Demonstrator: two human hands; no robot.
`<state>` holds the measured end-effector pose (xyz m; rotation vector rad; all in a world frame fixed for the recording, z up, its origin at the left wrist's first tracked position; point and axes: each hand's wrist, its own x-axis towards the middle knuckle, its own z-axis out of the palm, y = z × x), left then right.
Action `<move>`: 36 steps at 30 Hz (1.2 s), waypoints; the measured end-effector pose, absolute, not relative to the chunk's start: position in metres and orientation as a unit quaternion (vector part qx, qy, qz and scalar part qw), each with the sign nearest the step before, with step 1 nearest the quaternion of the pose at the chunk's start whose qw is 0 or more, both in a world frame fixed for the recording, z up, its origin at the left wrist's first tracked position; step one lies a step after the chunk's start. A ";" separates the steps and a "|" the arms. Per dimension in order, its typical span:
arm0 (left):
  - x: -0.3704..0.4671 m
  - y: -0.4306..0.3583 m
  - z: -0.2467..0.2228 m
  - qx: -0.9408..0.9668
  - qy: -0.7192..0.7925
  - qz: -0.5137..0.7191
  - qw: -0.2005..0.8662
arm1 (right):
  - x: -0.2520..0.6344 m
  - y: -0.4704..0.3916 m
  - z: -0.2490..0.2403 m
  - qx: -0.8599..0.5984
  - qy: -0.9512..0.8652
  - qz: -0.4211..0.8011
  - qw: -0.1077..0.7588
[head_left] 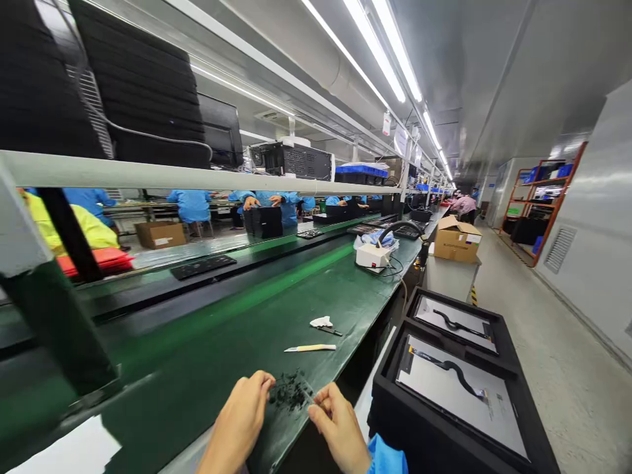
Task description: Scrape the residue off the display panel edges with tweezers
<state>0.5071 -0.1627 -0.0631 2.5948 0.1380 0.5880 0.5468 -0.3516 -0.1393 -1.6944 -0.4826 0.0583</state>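
Observation:
My left hand [244, 409] is over the green bench top [212, 368], its thumb and fingers pinched together on something too small to make out. My right hand [338, 418] pinches a thin clear strip [309, 392] near the bench's front edge. Between both hands lies a loose pile of small black pieces [291, 391]. Beyond them rests a knife with a yellowish handle [316, 347], its blade toward the left. A crumpled white tissue [322, 321] and a dark slim tool [332, 331] lie farther back.
Black foam trays [395, 401] holding display panels [459, 388] stand to the right of the bench. A white device [372, 255] with cables sits farther along. White sheet [74, 451] lies at lower left. Several people in blue work across the line, under a loaded shelf [197, 174].

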 end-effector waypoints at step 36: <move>0.519 -0.199 -0.114 0.852 0.061 0.171 0.491 | 0.616 -0.362 -0.152 -0.854 -0.259 -0.161 0.422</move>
